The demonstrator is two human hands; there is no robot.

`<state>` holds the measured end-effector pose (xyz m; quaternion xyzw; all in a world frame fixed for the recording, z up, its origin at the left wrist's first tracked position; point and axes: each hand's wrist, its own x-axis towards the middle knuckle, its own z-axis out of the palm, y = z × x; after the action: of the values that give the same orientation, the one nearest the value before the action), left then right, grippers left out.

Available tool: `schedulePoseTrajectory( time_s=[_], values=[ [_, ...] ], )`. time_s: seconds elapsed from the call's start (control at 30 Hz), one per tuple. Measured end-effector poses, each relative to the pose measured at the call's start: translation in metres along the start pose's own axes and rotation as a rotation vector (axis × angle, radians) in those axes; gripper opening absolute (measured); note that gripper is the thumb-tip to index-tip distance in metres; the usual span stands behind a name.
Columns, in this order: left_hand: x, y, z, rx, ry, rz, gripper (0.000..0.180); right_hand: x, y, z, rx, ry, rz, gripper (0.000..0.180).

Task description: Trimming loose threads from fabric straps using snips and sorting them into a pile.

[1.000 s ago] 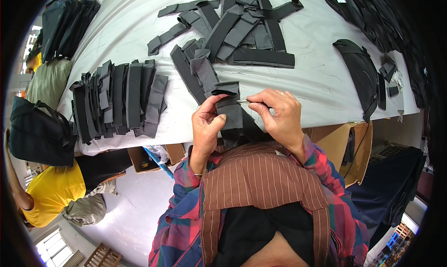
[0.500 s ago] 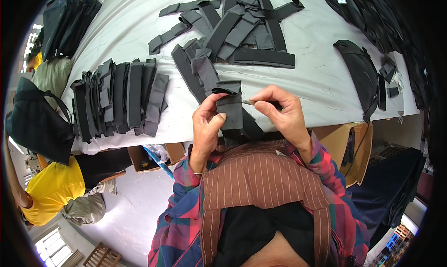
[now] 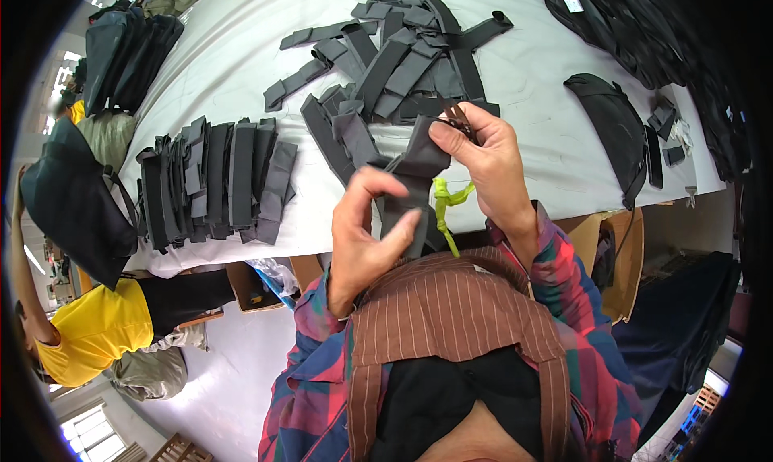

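A black fabric strip (image 3: 419, 152) with folded ends hangs upright in front of me at the table's near edge. My right hand (image 3: 487, 144) pinches its upper end between thumb and fingers. The same hand keeps small dark thread snips (image 3: 457, 122), their blades pointing up past the fingers. A bright yellow-green ribbon (image 3: 441, 200) dangles below that hand, beside the strip. My left hand (image 3: 366, 228) is at the strip's lower left, thumb and forefinger spread apart in a curve; its other fingers are partly hidden.
Similar strips lie in a loose heap (image 3: 403, 59) beyond my hands and in a row (image 3: 217, 176) at left on the white-covered table (image 3: 322, 212). Dark garments (image 3: 644, 43) and a curved black piece (image 3: 608, 124) lie right. A person in yellow (image 3: 105, 329) stands left; cardboard boxes (image 3: 620, 269) sit below the table.
My right hand has risen and taken the strip's upper end, with the snips turned upward. My left hand has loosened its pinch and spread its fingers. The yellow-green ribbon has come into view.
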<state>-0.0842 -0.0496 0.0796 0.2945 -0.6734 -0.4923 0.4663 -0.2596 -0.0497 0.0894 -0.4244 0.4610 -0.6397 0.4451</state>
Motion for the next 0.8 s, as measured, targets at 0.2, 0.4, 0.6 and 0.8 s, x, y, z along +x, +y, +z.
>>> schedulePoseTrajectory(
  time_s=[0.2, 0.4, 0.6, 0.8],
  values=[
    [0.012, -0.016, -0.004, -0.313, 0.029, -0.316, 0.032, -0.006, -0.001, 0.009, -0.019, -0.061, 0.043, 0.012],
    [0.012, -0.024, -0.005, -0.325, 0.117, -0.399, 0.015, -0.023, 0.013, 0.001, -0.744, -0.158, -0.534, 0.028],
    [0.011, -0.029, -0.011, -0.485, 0.192, -0.45, 0.02, -0.023, 0.027, 0.003, -0.794, -0.112, -0.586, 0.038],
    [0.013, -0.031, -0.005, -0.463, 0.261, -0.494, 0.02, -0.018, 0.018, 0.0, -0.819, -0.175, -0.561, 0.037]
  ],
)
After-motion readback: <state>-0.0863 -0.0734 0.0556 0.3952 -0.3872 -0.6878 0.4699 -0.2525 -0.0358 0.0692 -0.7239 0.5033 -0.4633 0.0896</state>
